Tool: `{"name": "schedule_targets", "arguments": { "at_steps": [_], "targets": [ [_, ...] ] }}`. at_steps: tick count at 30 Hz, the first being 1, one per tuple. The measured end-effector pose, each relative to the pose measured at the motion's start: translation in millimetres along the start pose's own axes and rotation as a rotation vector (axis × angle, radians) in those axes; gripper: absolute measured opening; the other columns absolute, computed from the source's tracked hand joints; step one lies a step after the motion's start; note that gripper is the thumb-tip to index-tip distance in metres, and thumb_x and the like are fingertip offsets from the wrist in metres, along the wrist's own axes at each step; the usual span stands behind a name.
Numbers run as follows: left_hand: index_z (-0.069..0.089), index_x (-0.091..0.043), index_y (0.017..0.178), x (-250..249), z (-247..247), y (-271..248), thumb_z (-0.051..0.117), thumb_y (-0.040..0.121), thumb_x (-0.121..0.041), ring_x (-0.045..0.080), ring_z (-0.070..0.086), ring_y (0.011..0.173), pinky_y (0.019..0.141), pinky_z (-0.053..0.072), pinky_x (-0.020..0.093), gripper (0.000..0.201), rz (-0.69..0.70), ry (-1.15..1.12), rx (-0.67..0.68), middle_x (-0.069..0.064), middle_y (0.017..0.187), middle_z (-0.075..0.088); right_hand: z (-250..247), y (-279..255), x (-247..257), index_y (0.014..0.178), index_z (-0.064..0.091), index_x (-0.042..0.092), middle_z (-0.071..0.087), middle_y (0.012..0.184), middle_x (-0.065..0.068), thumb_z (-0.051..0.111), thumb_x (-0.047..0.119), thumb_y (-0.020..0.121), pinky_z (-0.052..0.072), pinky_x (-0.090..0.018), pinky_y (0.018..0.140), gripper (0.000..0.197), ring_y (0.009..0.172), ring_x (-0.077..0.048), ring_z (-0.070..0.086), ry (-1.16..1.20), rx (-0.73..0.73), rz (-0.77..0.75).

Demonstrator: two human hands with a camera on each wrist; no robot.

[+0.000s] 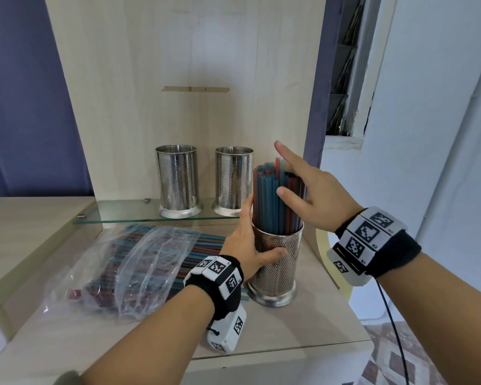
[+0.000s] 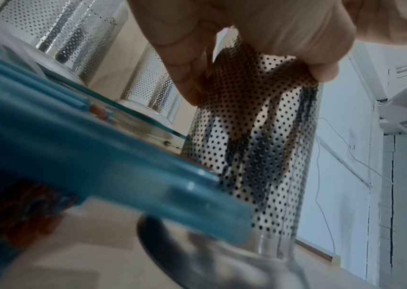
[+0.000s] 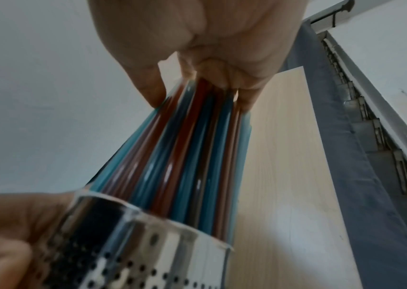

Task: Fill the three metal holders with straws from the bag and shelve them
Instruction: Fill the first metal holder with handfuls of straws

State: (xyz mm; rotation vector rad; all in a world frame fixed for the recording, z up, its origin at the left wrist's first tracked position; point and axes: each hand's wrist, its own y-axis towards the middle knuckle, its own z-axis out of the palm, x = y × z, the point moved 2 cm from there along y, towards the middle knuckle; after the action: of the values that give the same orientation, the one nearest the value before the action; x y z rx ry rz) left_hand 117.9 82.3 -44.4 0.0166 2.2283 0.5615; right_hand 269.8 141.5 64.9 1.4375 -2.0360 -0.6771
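The holder (image 1: 275, 262) full of blue and red straws (image 1: 275, 201) stands on the desk (image 1: 303, 326), gripped around its side by your left hand (image 1: 245, 245). Your right hand (image 1: 314, 193) pinches the straw tops, index finger raised; only the right wrist view shows the fingertips (image 3: 244, 95) on them. Two empty holders (image 1: 178, 180) stand on the glass shelf (image 1: 117, 212). The bag (image 1: 128, 268) lies left.
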Motion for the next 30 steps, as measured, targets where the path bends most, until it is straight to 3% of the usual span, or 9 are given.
{"name": "schedule_targets", "arguments": {
  "at_steps": [5,8,10,14,18,22,26,28,30],
  "targets": [
    [-0.023,-0.052,0.139,1.6,-0.5,-0.7,0.078,0.071,-0.052,0.022,0.05,0.128,0.105,0.043,0.045,0.121,0.006,0.018,0.004,0.001,0.15,0.039,10.7,-3.3,-3.7,0.137,0.054,0.015,0.057,0.138,-0.004,0.053,0.023,0.091,0.018,-0.005,0.109,0.047,0.128,-0.009,0.043,-0.067,-0.071,-0.075],
    [-0.023,-0.05,0.14,1.4,-0.5,-0.5,0.077,0.071,-0.053,0.022,0.051,0.127,0.104,0.044,0.044,0.122,0.01,0.019,0.006,0.001,0.15,0.039,13.1,-2.6,0.0,0.133,0.057,0.014,0.058,0.136,-0.005,0.056,0.024,0.088,0.013,-0.001,0.107,0.046,0.128,-0.012,0.045,-0.051,-0.094,-0.044],
    [-0.023,-0.05,0.14,0.8,-0.6,-1.4,0.077,0.07,-0.053,0.021,0.05,0.128,0.105,0.043,0.044,0.122,0.014,0.011,0.01,0.0,0.152,0.037,9.9,-4.1,3.1,0.135,0.055,0.015,0.058,0.136,-0.004,0.057,0.026,0.087,0.015,-0.005,0.109,0.049,0.129,-0.014,0.046,-0.058,-0.105,-0.044],
    [-0.024,-0.051,0.139,2.2,-1.4,-0.9,0.075,0.068,-0.06,0.021,0.047,0.13,0.106,0.042,0.046,0.123,0.028,0.009,0.006,0.0,0.154,0.033,11.2,-16.5,2.6,0.146,0.041,0.021,0.046,0.148,0.0,0.057,0.034,0.087,0.022,-0.038,0.117,0.063,0.142,-0.022,0.033,-0.097,-0.123,0.053],
    [-0.024,-0.05,0.14,1.1,-0.9,-0.7,0.076,0.069,-0.058,0.019,0.046,0.131,0.107,0.041,0.047,0.123,0.021,-0.004,0.025,0.002,0.154,0.034,15.3,-18.7,2.4,0.145,0.043,0.021,0.042,0.151,-0.001,0.056,0.035,0.086,0.022,-0.041,0.119,0.062,0.145,-0.023,0.028,-0.002,-0.119,0.127],
    [-0.021,-0.034,0.147,-10.9,-16.2,0.3,0.082,0.07,-0.041,0.011,0.039,0.134,0.113,0.033,0.041,0.129,-0.01,-0.014,0.102,0.001,0.152,0.036,24.2,-36.0,-5.4,0.153,0.009,0.036,0.015,0.162,-0.002,0.061,0.055,0.08,0.011,-0.043,0.12,0.091,0.15,-0.017,0.01,0.066,-0.186,0.285],
    [-0.006,-0.031,0.152,-17.9,-60.1,-8.2,0.081,0.069,-0.047,0.016,0.034,0.139,0.11,0.031,0.033,0.121,0.015,0.223,0.175,0.004,0.154,0.033,50.5,-61.1,-11.8,0.154,-0.008,0.029,0.013,0.157,0.014,0.081,0.049,0.07,0.026,-0.041,0.119,0.124,0.146,-0.006,0.023,0.564,-0.137,0.541],
    [0.003,-0.029,0.153,-9.9,-84.0,-18.4,0.076,0.072,-0.051,0.016,0.034,0.139,0.11,0.029,0.032,0.11,0.007,0.292,0.178,0.003,0.153,0.034,60.7,-63.6,-13.8,0.151,0.006,0.031,0.032,0.152,0.014,0.086,0.028,0.069,0.04,-0.023,0.109,0.115,0.13,0.011,0.04,0.656,-0.057,0.503],
    [0.013,-0.027,0.152,5.4,-105.4,-28.3,0.07,0.077,-0.054,0.015,0.033,0.139,0.111,0.029,0.031,0.098,-0.02,0.383,0.172,0.001,0.153,0.033,68.4,-61.8,-15.2,0.135,0.024,0.046,0.052,0.129,0.026,0.089,0.021,0.066,0.049,-0.023,0.101,0.098,0.118,0.01,0.053,0.644,-0.022,0.474]
  ]
}}
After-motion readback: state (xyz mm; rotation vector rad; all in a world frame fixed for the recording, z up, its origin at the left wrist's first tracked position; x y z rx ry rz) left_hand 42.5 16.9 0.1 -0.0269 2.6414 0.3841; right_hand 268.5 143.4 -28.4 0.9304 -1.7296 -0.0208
